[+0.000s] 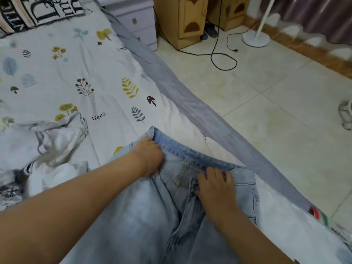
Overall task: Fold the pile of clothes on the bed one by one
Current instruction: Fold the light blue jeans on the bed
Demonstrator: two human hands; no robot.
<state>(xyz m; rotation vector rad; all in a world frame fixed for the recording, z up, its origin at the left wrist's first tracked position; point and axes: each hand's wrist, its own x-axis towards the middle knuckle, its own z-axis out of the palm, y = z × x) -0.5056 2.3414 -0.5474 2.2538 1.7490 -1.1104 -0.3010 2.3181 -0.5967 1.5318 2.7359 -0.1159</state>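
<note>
On my far left a heap of pale crumpled clothes [47, 149] waits on the bed [80, 73], whose leaf-print sheet runs up to a lettered pillow [38, 10] at the top. Moving in, my left hand [150, 157] sits at the far corner of the jeans' waistband, fingers curled tight and bunching the denim there. The jeans [144, 221] themselves lie near the bed's right edge, waistband away from me and legs running back toward me and out of view at the bottom. My right hand [217, 187] rests near the fly just below the waistband, fingers loosely bent over the cloth; I cannot tell whether it pinches anything or only presses. Beyond the bed edge lie the tiled floor [266, 92], a black cable [224, 61] and the white base of a fan stand [256, 40]. I judge this to be the laying-out step on one garment: squaring the waistband before any fold. Next I would need both hands to flatten the waist, then bring one leg over the other with seams lined up.
</note>
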